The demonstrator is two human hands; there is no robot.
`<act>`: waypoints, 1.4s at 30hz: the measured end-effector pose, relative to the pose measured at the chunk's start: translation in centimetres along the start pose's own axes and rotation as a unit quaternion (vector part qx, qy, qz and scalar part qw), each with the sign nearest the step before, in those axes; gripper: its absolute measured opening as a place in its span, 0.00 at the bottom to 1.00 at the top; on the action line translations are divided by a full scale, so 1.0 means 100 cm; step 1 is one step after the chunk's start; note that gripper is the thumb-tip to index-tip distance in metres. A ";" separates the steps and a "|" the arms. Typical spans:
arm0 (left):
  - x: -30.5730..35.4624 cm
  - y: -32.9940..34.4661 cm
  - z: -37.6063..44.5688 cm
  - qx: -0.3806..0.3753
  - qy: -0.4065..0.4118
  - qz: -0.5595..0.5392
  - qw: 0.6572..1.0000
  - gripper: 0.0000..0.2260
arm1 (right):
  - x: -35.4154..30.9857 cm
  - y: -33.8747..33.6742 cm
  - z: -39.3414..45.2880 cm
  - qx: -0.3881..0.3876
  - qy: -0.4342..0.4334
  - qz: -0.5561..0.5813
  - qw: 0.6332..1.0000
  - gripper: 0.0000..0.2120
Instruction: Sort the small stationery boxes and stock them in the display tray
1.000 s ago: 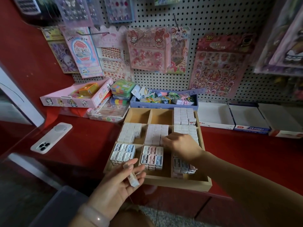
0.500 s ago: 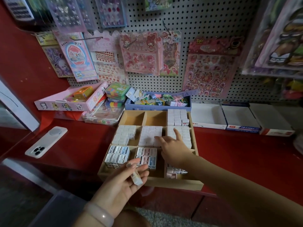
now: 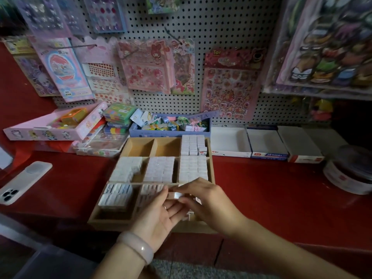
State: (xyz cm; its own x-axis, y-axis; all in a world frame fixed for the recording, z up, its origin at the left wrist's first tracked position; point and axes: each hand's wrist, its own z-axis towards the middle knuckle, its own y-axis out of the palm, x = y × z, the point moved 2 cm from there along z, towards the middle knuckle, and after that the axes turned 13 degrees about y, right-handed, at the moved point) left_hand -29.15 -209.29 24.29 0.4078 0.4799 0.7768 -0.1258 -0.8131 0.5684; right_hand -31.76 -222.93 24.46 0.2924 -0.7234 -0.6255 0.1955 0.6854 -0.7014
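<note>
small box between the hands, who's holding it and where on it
Both hands meet on the small box above the tray: the right hand pinches its right end, and the left hand fingertips touch its left end. The exact grip is blurred.

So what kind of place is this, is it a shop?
Most likely a small stationery or toy shop. Sticker packs hang on hooks from a pegboard, and a wooden tray on the red counter is filled with rows of little boxes, set out as if for sale.
</note>
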 end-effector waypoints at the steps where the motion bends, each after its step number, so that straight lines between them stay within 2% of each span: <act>1: -0.003 0.004 0.000 -0.009 -0.011 0.017 1.000 0.14 | 0.005 -0.003 -0.005 0.017 0.018 0.003 1.000 0.12; 5: -0.003 0.011 0.006 -0.039 -0.031 0.090 0.995 0.15 | 0.025 -0.037 -0.004 0.103 0.079 -0.002 0.992 0.10; 8: 0.006 0.006 0.014 -0.032 0.017 0.169 0.985 0.12 | 0.053 -0.067 0.018 0.186 0.189 0.013 0.964 0.06; 11: 0.022 0.001 0.020 -0.028 0.087 0.247 0.965 0.10 | 0.077 -0.073 0.041 0.184 0.297 -0.022 0.937 0.07; 14: 0.037 -0.004 0.023 -0.013 0.120 0.240 0.963 0.10 | 0.085 -0.061 0.058 0.173 0.327 -0.048 0.928 0.04; 17: 0.046 -0.011 0.026 -0.008 0.132 0.232 0.964 0.10 | 0.091 -0.049 0.065 0.147 0.358 -0.092 0.918 0.07; 26: 0.039 -0.008 0.031 -0.008 0.125 0.230 0.965 0.10 | 0.079 -0.063 0.052 0.193 0.336 -0.025 0.921 0.11; 28: 0.035 0.000 0.031 -0.007 0.120 0.224 0.967 0.09 | 0.074 -0.065 0.053 0.195 0.351 0.066 0.913 0.12; 31: 0.029 0.017 0.032 -0.031 0.113 0.252 0.961 0.10 | 0.051 -0.052 0.051 0.141 0.373 0.310 0.863 0.10; 34: 0.022 0.037 0.036 -0.046 0.117 0.280 0.952 0.09 | 0.030 -0.037 0.043 0.101 0.337 0.391 0.850 0.08; 38: 0.021 0.042 0.042 -0.029 0.141 0.290 0.946 0.08 | 0.025 -0.037 0.034 0.056 0.281 0.423 0.859 0.09; 40: 0.019 0.040 0.041 -0.040 0.134 0.292 0.946 0.07 | 0.029 -0.041 0.032 0.025 0.270 0.395 0.878 0.10; 42: 0.018 0.035 0.041 -0.043 0.119 0.302 0.945 0.07 | 0.046 -0.051 0.032 0.052 0.301 0.337 0.890 0.10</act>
State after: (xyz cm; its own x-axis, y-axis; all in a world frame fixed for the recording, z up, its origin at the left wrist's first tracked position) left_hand -25.14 -212.62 26.59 0.0249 0.0050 0.9997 -0.3487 -0.9371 0.0134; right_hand -28.40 -229.48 26.28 -0.1731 -0.0362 -0.9842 0.2604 0.9621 -0.0812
